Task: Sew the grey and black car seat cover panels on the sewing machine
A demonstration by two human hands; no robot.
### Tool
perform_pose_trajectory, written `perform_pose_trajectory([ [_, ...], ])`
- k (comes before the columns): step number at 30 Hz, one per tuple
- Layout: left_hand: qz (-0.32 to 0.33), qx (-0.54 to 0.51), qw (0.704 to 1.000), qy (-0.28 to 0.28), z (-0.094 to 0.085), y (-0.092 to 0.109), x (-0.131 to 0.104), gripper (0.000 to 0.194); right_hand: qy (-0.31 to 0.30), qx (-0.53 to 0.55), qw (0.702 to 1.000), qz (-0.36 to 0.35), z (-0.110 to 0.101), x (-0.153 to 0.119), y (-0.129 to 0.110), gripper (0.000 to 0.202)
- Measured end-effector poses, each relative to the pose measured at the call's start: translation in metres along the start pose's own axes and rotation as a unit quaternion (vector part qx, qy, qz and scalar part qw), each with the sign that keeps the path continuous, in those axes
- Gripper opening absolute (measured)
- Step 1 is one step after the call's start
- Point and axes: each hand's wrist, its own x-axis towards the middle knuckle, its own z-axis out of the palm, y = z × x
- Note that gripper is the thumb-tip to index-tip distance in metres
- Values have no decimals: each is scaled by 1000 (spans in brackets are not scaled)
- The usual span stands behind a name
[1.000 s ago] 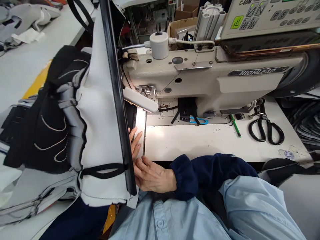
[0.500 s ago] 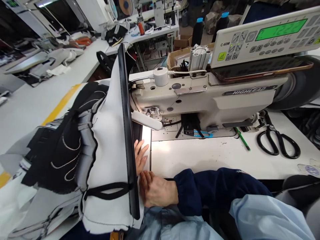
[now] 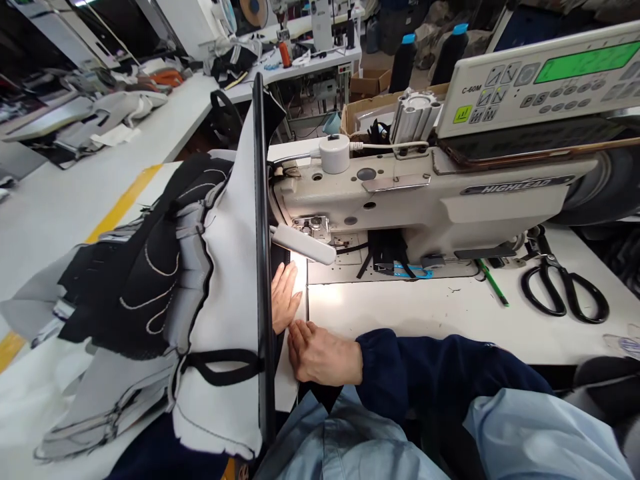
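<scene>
A large grey and black sewn fabric cover (image 3: 227, 267) with a long black trim strip (image 3: 263, 253) stands at the left of the sewing machine (image 3: 380, 200). Behind the strip, my left hand (image 3: 286, 299) lies with its fingers stretched flat on the cover's lower layer, just short of the lit needle area. Close to my body, my right hand (image 3: 325, 355) has its fingers bent and pressed together on the edge of that layer, touching or nearly touching my left hand. The machine's needle and part of the cover are hidden behind the black strip and a pale lamp arm (image 3: 305, 245).
On the machine table lie black-handled scissors (image 3: 565, 287), a green pen (image 3: 494, 283) and a blue-handled tool (image 3: 413, 271). A control panel (image 3: 540, 80) and a phone (image 3: 530, 147) sit atop the machine. Thread cones (image 3: 403, 63) and a cardboard box (image 3: 357, 113) stand behind.
Both hands and the cover have slid forward, away from my body and toward the needle area. My left hand's fingers lie closer together. The view has shifted slightly left.
</scene>
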Motion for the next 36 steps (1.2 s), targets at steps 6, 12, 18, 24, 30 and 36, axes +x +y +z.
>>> perform_pose_trajectory([
  [6, -53, 13, 998, -36, -7, 3, 25, 58, -25, 15, 999, 30, 8, 4, 17, 33],
  [12, -57, 14, 997, -43, -11, 1, 46, 54, -87, 45, 992, 75, 6, 10, 37, 30],
  [18, -50, -24, 998, -17, -8, -13, 70, 50, -86, 53, 988, 116, 8, 13, 56, 32],
  [24, -46, -79, 996, -21, -22, -11, 58, 51, -137, 17, 975, 175, -21, 11, 55, 28],
  [30, 167, -113, 965, -165, -75, 12, -47, 79, -258, 138, 938, 186, -53, 13, 61, 23],
  [36, 67, -86, 994, 28, -86, -5, -61, 50, -166, 166, 958, 166, -46, 10, 60, 19],
])
